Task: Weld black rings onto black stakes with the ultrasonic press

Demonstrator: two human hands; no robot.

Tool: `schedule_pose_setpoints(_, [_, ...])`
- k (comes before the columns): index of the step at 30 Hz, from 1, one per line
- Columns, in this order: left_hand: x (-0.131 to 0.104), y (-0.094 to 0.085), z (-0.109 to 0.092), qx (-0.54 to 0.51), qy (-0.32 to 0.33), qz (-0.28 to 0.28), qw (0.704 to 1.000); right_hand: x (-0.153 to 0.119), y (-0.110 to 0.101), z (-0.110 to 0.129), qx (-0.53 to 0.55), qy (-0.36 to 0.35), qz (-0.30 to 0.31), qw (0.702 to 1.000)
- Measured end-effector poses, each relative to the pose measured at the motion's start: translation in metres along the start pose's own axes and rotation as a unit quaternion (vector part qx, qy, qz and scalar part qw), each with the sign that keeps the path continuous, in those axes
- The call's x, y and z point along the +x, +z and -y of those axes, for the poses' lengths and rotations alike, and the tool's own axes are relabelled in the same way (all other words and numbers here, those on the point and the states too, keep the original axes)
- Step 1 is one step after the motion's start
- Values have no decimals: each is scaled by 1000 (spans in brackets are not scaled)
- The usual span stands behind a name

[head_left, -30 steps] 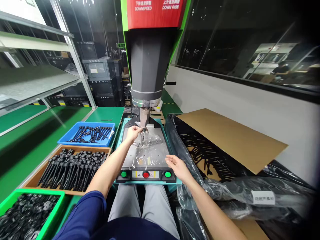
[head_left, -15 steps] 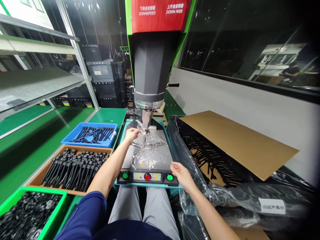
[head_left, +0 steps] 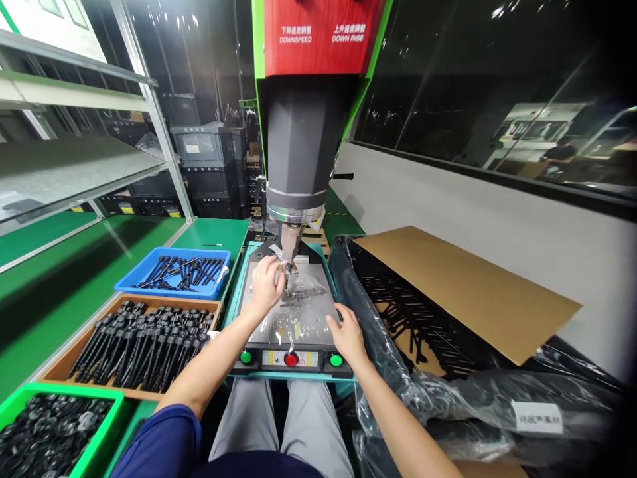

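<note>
Under the tapered metal horn (head_left: 290,242) of the press, my left hand (head_left: 267,282) has its fingers curled beside a small black part (head_left: 288,267); what its fingertips hold, if anything, is too small to make out. Clear plastic film (head_left: 303,292) lies over the grey metal plate (head_left: 318,325) around that part. My right hand (head_left: 348,332) is at the plate's right edge, fingers apart and holding nothing, just above the right green button (head_left: 336,360). A red button (head_left: 291,359) and a left green button (head_left: 245,357) are on the front panel.
On the left stand a blue tray (head_left: 219,285) and an orange tray (head_left: 130,392) of black long parts, and a green bin (head_left: 102,435) of black round pieces. At the right, a cardboard sheet (head_left: 468,285) partly covers a plastic-lined box (head_left: 348,265) of black parts.
My left hand has moved right, closer to the black part under the horn, and its fingers are more curled. My right hand has shifted slightly up and left, its fingers more spread.
</note>
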State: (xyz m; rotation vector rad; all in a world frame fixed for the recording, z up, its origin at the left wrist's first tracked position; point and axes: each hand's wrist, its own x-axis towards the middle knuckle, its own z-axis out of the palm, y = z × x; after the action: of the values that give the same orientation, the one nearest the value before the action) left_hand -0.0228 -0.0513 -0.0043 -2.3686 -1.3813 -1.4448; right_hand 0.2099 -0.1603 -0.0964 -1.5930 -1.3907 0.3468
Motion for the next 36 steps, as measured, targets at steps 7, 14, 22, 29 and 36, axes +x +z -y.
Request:
schedule_pose_setpoints(7, [-3,18,9,76,61,118,988,-3,14,10,-39,-58,54,996])
schedule_pose_setpoints(14, [0,25,19,72,6,128,989,51,25,49,-74,-172,64,980])
schedule_pose_setpoints(22, [4,27,30,56,-3,145,988,134,57,89,-194,-247,203,928])
schedule_pose_setpoints(29, [10,28,41,-5,9,164,986,150,56,86,-228,-215,260,913])
schedule_pose_setpoints(36, [5,30,40,5,-24,150,988,135,55,92,-283,-188,226,913])
